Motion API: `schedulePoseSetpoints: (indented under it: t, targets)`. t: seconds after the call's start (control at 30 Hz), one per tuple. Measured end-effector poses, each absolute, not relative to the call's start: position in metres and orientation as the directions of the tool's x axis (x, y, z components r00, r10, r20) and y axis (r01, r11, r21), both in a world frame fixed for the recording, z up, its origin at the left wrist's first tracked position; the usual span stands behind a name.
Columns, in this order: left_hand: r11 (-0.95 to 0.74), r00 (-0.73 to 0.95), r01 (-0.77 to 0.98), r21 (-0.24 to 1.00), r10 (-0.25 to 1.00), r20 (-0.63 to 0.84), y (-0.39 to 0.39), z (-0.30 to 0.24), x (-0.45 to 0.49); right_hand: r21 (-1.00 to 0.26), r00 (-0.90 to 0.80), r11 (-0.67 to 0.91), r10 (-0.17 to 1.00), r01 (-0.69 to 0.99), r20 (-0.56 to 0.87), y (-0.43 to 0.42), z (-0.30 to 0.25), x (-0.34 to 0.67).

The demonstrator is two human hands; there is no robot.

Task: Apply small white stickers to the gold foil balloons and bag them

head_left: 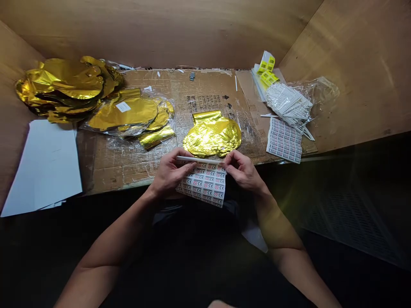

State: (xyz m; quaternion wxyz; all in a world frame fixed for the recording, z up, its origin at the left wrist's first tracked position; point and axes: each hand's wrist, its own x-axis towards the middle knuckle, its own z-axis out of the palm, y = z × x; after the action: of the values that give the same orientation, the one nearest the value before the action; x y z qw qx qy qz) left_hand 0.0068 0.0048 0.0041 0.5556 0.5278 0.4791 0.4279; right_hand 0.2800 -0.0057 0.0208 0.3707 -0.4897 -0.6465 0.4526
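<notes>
A white stick (197, 159) is pinched between the left hand (169, 172) and right hand (240, 170), held level over printed labels (201, 185).

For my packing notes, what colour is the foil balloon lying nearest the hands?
The foil balloon is shiny gold, best seen in the head view.

Access to the cardboard-covered bench (122, 171) is from its front edge only; plywood walls (154, 30) close the back and sides. Ahead of the left hand (168, 173) and right hand (240, 171), a flattened gold foil balloon (212, 134) obstructs forward passage. Stacked gold balloons (64, 87) block the far left; a bundle of white sticks (289, 105) and a label sheet (284, 140) block the right.
</notes>
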Motion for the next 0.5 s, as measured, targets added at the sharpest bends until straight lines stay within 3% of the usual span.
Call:
schedulePoseSetpoints:
  t: [0.1,0.3,0.5]
  targets:
    - [0.047,0.180,0.076,0.996,0.982,-0.060,0.0051,0.0073,0.0052,-0.978,-0.235,0.036,0.972,0.206,-0.014,-0.0073,0.0196,0.2776]
    - [0.058,0.158,0.105,0.993,0.985,-0.074,0.0044,0.0069,0.0088,-0.942,-0.218,0.067,0.976,0.329,-0.007,-0.0108,0.0169,0.2765]
    - [0.079,0.111,0.067,0.995,0.990,-0.086,-0.0015,-0.0006,0.0117,-0.970,-0.218,0.032,0.976,0.242,-0.023,-0.0154,0.0116,0.2774]
